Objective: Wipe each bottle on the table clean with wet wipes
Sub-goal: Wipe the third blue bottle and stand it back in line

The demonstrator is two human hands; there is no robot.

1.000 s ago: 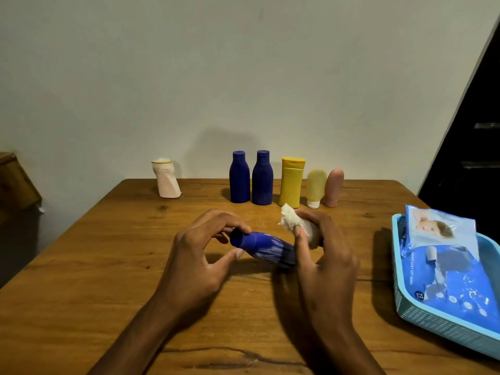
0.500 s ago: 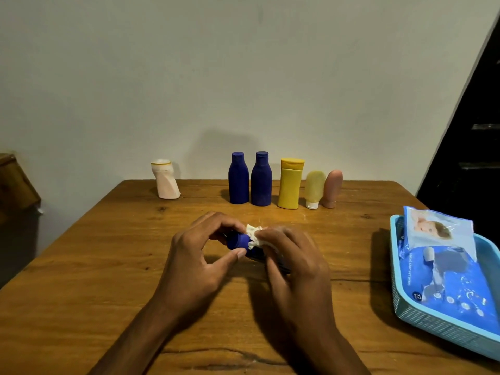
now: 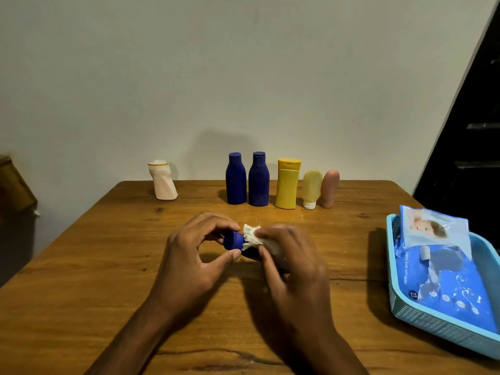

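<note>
A small blue bottle (image 3: 233,240) lies sideways above the table's middle, its cap end pinched between thumb and fingers of my left hand (image 3: 189,263). My right hand (image 3: 292,269) wraps a white wet wipe (image 3: 250,236) around the bottle's body, hiding most of it. Along the far edge stand a white bottle (image 3: 162,184), two blue bottles (image 3: 236,182) (image 3: 259,182), a yellow bottle (image 3: 287,186), a pale yellow tube (image 3: 311,189) and a pink tube (image 3: 328,188).
A light blue basket (image 3: 433,324) sits at the table's right edge with a blue pack of wet wipes (image 3: 449,277) in it. The wooden table (image 3: 94,280) meets a pale wall behind. A brown object (image 3: 13,185) stands off the left side.
My right hand slid the wipe along the bottle from its base end toward the cap, covering the body. My left hand kept hold of the cap end.
</note>
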